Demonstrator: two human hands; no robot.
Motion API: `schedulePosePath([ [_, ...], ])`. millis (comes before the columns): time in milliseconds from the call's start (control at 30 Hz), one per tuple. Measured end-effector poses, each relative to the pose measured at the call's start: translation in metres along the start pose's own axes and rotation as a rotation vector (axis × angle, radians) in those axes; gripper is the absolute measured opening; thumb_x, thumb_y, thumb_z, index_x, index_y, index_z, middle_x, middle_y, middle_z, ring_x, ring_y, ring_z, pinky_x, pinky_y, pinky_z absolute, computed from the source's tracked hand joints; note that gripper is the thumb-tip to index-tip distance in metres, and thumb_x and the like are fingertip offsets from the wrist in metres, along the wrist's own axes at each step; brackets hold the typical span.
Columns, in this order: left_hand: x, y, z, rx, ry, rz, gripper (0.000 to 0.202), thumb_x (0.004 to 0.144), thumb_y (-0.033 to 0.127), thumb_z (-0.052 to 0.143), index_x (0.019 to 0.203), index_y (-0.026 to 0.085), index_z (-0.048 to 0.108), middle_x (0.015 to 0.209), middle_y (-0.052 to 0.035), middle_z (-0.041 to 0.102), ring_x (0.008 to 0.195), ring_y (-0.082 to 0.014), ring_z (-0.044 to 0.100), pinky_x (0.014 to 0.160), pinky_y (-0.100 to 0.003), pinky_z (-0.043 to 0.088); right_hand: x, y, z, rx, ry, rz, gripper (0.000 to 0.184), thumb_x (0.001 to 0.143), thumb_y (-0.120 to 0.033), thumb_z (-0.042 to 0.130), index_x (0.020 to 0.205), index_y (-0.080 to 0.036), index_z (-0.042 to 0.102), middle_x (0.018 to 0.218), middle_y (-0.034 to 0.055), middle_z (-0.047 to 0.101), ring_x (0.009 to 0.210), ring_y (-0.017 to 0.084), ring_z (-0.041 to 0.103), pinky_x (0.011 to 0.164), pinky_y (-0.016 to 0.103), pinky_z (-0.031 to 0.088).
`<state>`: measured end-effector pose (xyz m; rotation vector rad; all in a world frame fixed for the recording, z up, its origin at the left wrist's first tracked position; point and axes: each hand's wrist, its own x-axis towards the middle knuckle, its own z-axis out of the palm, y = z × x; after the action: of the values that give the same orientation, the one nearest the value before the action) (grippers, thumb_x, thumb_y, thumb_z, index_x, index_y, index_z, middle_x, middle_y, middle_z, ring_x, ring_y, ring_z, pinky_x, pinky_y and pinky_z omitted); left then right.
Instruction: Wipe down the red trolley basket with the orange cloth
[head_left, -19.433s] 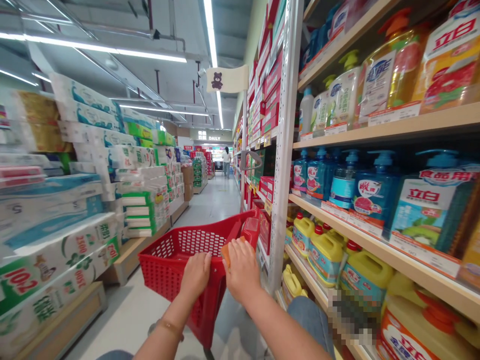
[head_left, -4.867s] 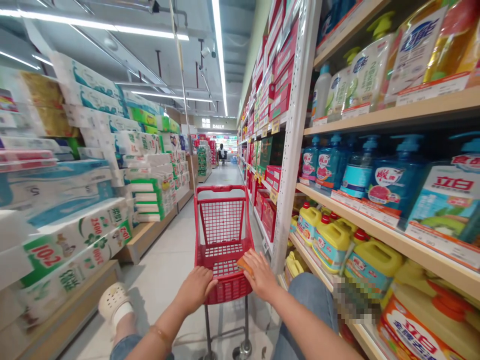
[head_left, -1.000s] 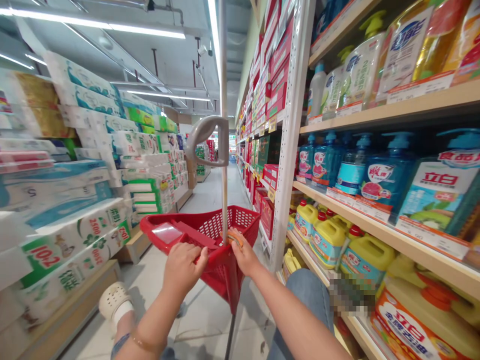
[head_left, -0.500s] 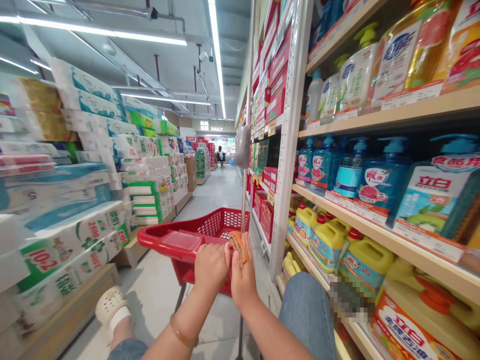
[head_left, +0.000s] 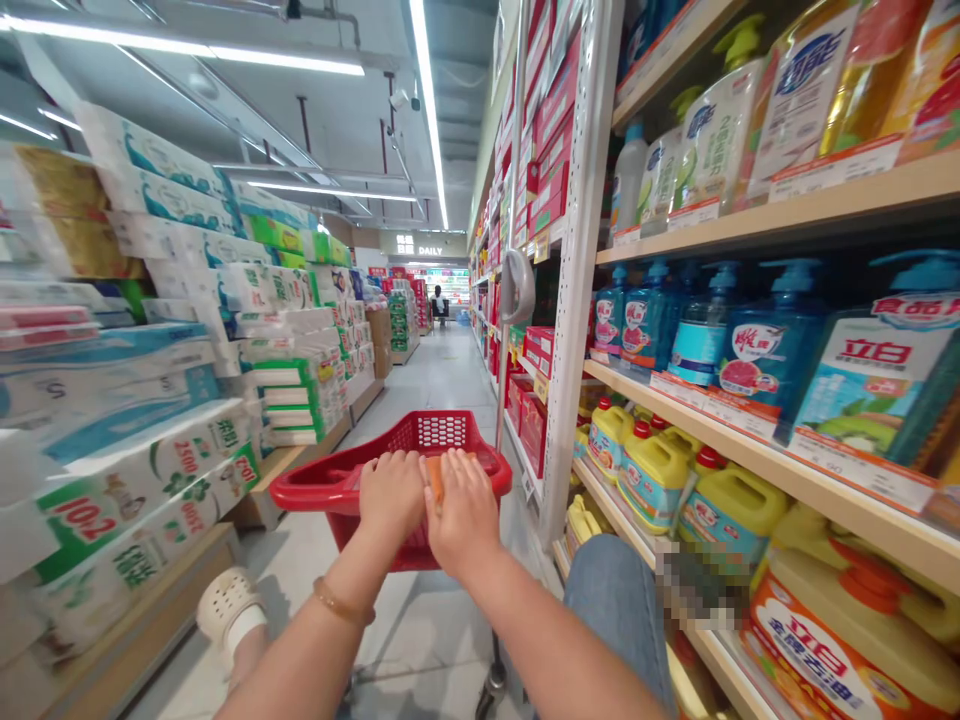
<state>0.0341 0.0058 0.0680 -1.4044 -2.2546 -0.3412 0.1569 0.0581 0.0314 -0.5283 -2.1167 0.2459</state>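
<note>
My left hand [head_left: 391,497] lies curled over the front rim of a red plastic shopping cart basket [head_left: 315,487]. My right hand [head_left: 461,515] sits close beside it on the same rim. A small orange item [head_left: 433,478] shows between my two hands, pressed under the right hand's fingers, and most of it is hidden. The inside of the basket is mostly hidden by the rim and my hands. Its red mesh far wall [head_left: 442,432] shows beyond them.
A metal cart pole with a grey handle [head_left: 517,287] rises at the basket's right, near the white shelf upright [head_left: 579,270]. Shelves of blue pump bottles and yellow jugs line the right; stacked tissue packs line the left. A seated person [head_left: 439,306] is far down the aisle.
My hands have come down from an upright hold to lie flat across the rim. The basket sits more level, and the grey handle has swung right, towards the shelf.
</note>
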Motion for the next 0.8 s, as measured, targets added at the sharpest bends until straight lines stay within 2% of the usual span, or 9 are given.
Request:
schedulePosePath([
  [100, 0.002, -0.027, -0.004, -0.068, -0.101, 0.101, 0.048, 0.093, 0.033, 0.02, 0.095, 0.016, 0.065, 0.098, -0.012, 0.069, 0.093, -0.0243, 0.062, 0.081, -0.036, 0.042, 0.0, 0.011, -0.008, -0.024, -0.03, -0.043, 0.048, 0.092, -0.032, 0.04, 0.137, -0.014, 0.045, 0.138, 0.0104, 0.049, 0.131, 0.025, 0.038, 0.112, 0.046, 0.025],
  [167, 0.001, -0.047, -0.007, -0.053, -0.189, -0.014, 0.055, 0.093, 0.04, 0.017, 0.093, 0.015, 0.066, 0.095, -0.0137, 0.07, 0.091, -0.026, 0.064, 0.077, -0.036, 0.044, 0.004, 0.025, -0.014, -0.055, -0.038, -0.015, 0.046, 0.093, -0.032, 0.038, 0.134, -0.015, 0.048, 0.135, 0.0097, 0.052, 0.129, 0.025, 0.041, 0.111, 0.045, 0.027],
  [233, -0.002, -0.055, -0.007, -0.01, -0.269, -0.122, 0.063, 0.093, 0.045, 0.014, 0.086, 0.014, 0.068, 0.088, -0.0153, 0.071, 0.086, -0.0283, 0.066, 0.073, -0.038, 0.046, 0.011, 0.033, -0.013, -0.099, -0.02, 0.055, 0.045, 0.093, -0.032, 0.037, 0.131, -0.013, 0.052, 0.131, 0.0122, 0.055, 0.127, 0.026, 0.044, 0.11, 0.045, 0.028],
  [333, -0.009, -0.04, -0.007, 0.084, -0.226, -0.128, 0.064, 0.093, 0.04, 0.013, 0.085, 0.01, 0.069, 0.085, -0.0195, 0.07, 0.081, -0.0315, 0.067, 0.069, -0.042, 0.047, 0.019, 0.025, 0.0, -0.13, 0.012, 0.107, 0.048, 0.093, -0.032, 0.039, 0.131, -0.006, 0.05, 0.135, 0.017, 0.051, 0.129, 0.029, 0.041, 0.111, 0.047, 0.025],
  [433, -0.012, -0.023, -0.011, 0.087, -0.245, -0.014, 0.057, 0.092, 0.033, 0.015, 0.094, 0.01, 0.067, 0.087, -0.0191, 0.07, 0.081, -0.0308, 0.067, 0.068, -0.041, 0.047, 0.022, 0.008, 0.01, -0.082, -0.019, -0.001, 0.05, 0.093, -0.034, 0.041, 0.135, -0.008, 0.046, 0.14, 0.0146, 0.045, 0.134, 0.027, 0.034, 0.113, 0.046, 0.022],
  [533, -0.013, -0.029, -0.016, 0.015, -0.324, 0.039, 0.055, 0.093, 0.038, 0.016, 0.096, 0.016, 0.067, 0.092, -0.0151, 0.071, 0.087, -0.0274, 0.067, 0.072, -0.037, 0.047, 0.025, 0.011, 0.005, -0.044, -0.087, -0.087, 0.047, 0.095, -0.036, 0.039, 0.135, -0.012, 0.046, 0.141, 0.0107, 0.045, 0.134, 0.023, 0.034, 0.113, 0.042, 0.023],
  [667, -0.018, -0.038, -0.018, 0.041, -0.295, 0.003, 0.061, 0.093, 0.041, 0.014, 0.086, 0.016, 0.069, 0.089, -0.0148, 0.072, 0.087, -0.0281, 0.067, 0.073, -0.037, 0.046, 0.035, 0.036, -0.003, -0.104, -0.081, 0.036, 0.046, 0.095, -0.033, 0.038, 0.132, -0.01, 0.049, 0.139, 0.0123, 0.048, 0.132, 0.023, 0.037, 0.112, 0.041, 0.026],
  [733, -0.019, -0.031, -0.015, 0.069, -0.253, -0.017, 0.061, 0.093, 0.04, 0.015, 0.083, 0.014, 0.069, 0.086, -0.0157, 0.072, 0.084, -0.029, 0.067, 0.072, -0.038, 0.046, 0.039, 0.038, -0.001, -0.143, -0.041, 0.109, 0.046, 0.094, -0.032, 0.039, 0.13, -0.007, 0.051, 0.137, 0.0152, 0.049, 0.132, 0.025, 0.038, 0.112, 0.043, 0.025],
  [800, -0.02, -0.021, -0.011, 0.053, -0.222, -0.003, 0.058, 0.093, 0.04, 0.017, 0.085, 0.014, 0.068, 0.085, -0.0155, 0.072, 0.081, -0.0281, 0.067, 0.069, -0.037, 0.046, 0.039, 0.031, 0.003, -0.134, -0.042, 0.084, 0.045, 0.093, -0.031, 0.04, 0.129, -0.006, 0.052, 0.136, 0.0158, 0.05, 0.132, 0.025, 0.038, 0.113, 0.043, 0.024],
])
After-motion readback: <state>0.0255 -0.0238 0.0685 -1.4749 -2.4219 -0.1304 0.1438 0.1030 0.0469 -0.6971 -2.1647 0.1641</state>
